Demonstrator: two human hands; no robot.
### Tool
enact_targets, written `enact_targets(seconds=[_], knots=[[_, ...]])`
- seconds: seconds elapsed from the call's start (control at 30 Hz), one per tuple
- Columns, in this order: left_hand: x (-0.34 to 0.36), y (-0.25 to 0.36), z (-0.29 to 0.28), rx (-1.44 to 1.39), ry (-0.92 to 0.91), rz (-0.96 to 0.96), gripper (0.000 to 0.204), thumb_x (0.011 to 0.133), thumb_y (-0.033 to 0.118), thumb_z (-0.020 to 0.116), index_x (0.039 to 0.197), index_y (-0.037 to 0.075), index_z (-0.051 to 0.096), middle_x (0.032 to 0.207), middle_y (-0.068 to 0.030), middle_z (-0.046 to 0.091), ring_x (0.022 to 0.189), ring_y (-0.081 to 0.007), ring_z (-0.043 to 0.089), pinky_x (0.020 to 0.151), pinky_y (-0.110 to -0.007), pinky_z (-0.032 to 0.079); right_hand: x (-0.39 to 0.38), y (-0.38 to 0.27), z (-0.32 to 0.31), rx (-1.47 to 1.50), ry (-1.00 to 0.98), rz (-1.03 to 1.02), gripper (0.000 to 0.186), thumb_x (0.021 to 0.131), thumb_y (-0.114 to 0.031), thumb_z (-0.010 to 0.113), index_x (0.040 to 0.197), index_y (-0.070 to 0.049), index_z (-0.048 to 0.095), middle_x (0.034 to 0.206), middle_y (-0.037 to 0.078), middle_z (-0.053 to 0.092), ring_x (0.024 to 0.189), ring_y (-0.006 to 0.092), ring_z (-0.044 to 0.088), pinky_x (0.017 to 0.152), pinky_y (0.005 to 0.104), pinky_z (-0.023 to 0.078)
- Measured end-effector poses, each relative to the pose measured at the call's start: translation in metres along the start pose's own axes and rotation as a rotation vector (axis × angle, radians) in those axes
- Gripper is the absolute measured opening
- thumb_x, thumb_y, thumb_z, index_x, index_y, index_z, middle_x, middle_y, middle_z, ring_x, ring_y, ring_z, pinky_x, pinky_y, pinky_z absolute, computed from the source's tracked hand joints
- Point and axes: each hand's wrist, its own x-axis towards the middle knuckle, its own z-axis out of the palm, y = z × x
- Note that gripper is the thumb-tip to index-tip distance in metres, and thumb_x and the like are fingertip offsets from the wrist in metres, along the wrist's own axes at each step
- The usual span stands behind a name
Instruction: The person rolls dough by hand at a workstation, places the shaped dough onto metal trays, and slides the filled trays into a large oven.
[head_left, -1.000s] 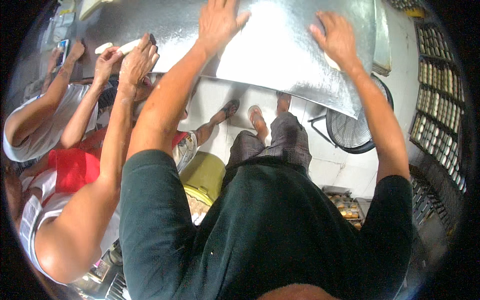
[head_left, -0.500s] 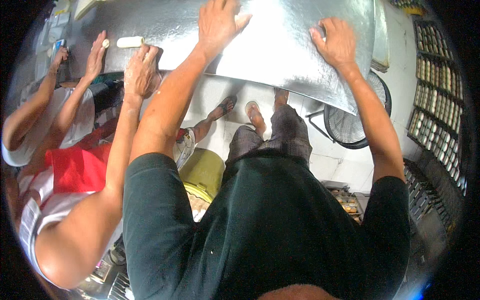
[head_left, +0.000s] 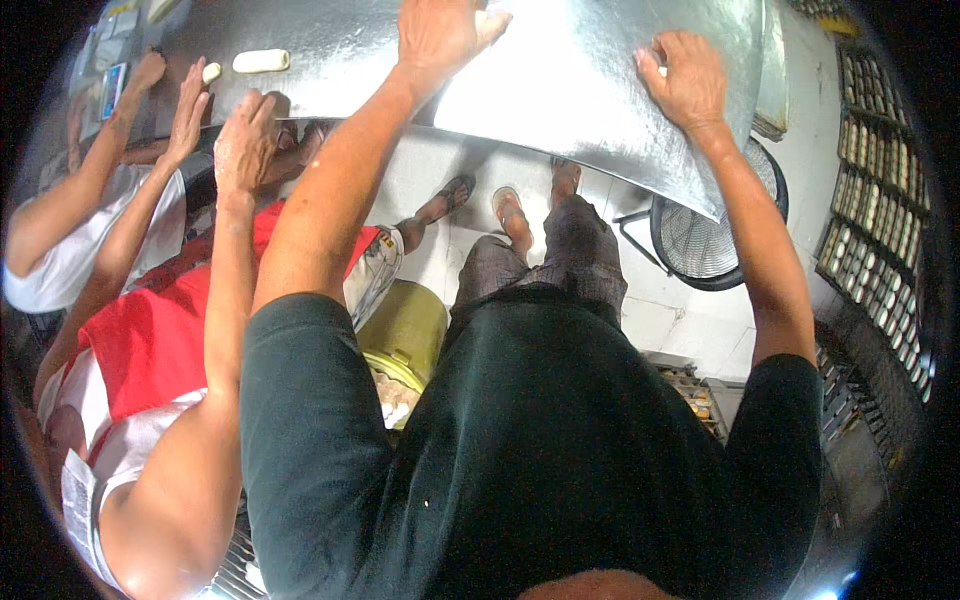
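My left hand [head_left: 440,35] lies palm down on the shiny metal table [head_left: 560,90], fingers spread, with nothing in it. Further right, my right hand [head_left: 690,85] also rests palm down near the table's edge. A small pale bit [head_left: 661,70] shows at its thumb; I cannot tell what it is. A pale dough roll [head_left: 260,61] and a smaller dough piece [head_left: 211,72] lie at the far left of the table, out of reach of my hands.
Two other people stand at my left, their hands [head_left: 245,140] on the table's edge. A phone [head_left: 112,88] lies by them. Below the table are a floor fan [head_left: 700,240] and a yellow-green bucket [head_left: 405,330]. Racks of trays [head_left: 880,200] line the right.
Both my hands have slid a little further onto the table. The people at my left have shifted their hands, and the dough roll now lies uncovered on the table.
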Motion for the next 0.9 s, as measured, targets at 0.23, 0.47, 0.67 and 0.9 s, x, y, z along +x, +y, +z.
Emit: enact_targets(seconds=[0.23,0.47,0.67,0.9], knots=[[-0.014,0.018,-0.008,-0.066,-0.100,-0.076,0.045,0.084,0.054,0.076,0.094,0.010,0.074,0.099,-0.0089,0.072,0.095,-0.0298,0.069,0.074,-0.046,0.053,-0.019,0.005,-0.007,0.066,-0.086,-0.005,0.041,0.091,-0.048,0.067,0.096,-0.007,0.072,0.095,0.014,0.069,0.090,0.0361,0.065,0.076,0.0487,0.052],[-0.015,0.027,0.008,0.005,0.074,-0.008,0.039,0.084,0.050,0.076,0.083,0.011,0.074,0.087,-0.0066,0.071,0.082,-0.0284,0.069,0.068,-0.044,0.054,-0.028,0.006,-0.002,0.063,0.035,-0.027,0.040,0.090,-0.048,0.068,0.084,-0.008,0.067,0.088,0.012,0.069,0.085,0.0356,0.066,0.074,0.0477,0.052],[-0.043,0.032,-0.002,-0.037,0.112,-0.031,0.041,0.083,0.051,0.076,0.088,0.010,0.074,0.091,-0.0087,0.068,0.091,-0.0295,0.068,0.077,-0.047,0.053,-0.038,-0.010,-0.022,0.150,0.167,-0.156,0.040,0.088,-0.047,0.072,0.082,-0.008,0.066,0.079,0.009,0.062,0.079,0.0325,0.063,0.072,0.0472,0.052],[0.008,0.005,0.006,-0.053,-0.012,-0.032,0.026,0.081,0.034,0.073,0.078,0.009,0.069,0.086,-0.0128,0.067,0.081,-0.0350,0.066,0.070,-0.048,0.053,-0.005,0.008,0.014,0.118,0.041,-0.053,0.039,0.089,-0.048,0.068,0.083,-0.010,0.065,0.085,0.010,0.063,0.082,0.0328,0.062,0.070,0.0472,0.049]])
